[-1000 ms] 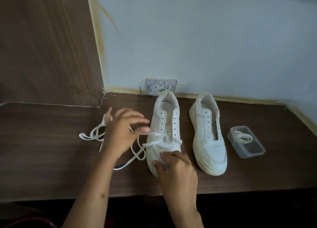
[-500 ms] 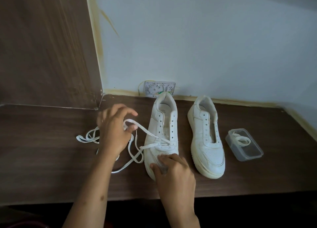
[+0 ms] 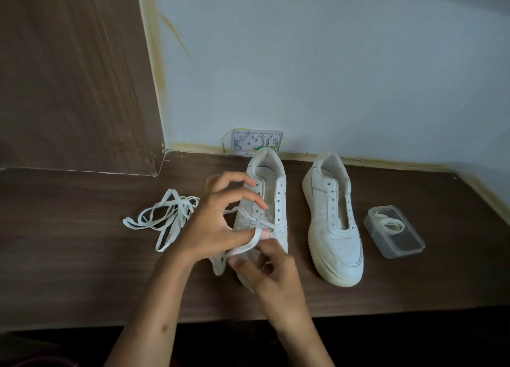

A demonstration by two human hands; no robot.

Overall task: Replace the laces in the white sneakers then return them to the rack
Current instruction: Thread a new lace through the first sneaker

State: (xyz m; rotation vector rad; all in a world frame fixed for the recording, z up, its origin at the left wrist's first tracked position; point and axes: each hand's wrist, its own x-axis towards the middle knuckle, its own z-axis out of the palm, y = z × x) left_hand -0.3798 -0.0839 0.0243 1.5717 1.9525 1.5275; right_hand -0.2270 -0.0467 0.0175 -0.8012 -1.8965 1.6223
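Note:
Two white sneakers stand side by side on the dark wooden shelf [image 3: 82, 278], toes toward me. The left sneaker [image 3: 271, 184] has a white lace [image 3: 248, 246] threaded through its lowest eyelets. My left hand [image 3: 220, 223] pinches that lace beside the lowest eyelets, thumb and forefinger closed on it. My right hand [image 3: 273, 273] rests on the left sneaker's toe, fingers curled near the same lace; its grip is unclear. The right sneaker [image 3: 334, 228] has bare eyelets. A loose white lace [image 3: 162, 217] lies in a tangle to the left.
A clear plastic container [image 3: 397, 237] holding a coiled lace sits right of the sneakers. A white wall socket [image 3: 256, 143] is behind the left sneaker. A wooden panel [image 3: 71, 77] rises at the back left. The shelf's front edge runs just below my wrists.
My left hand has moved right from beside the shoe onto the lace at the lowest eyelets. The lace's raised loop has dropped to the toe. My right hand has lifted its fingers toward the lace.

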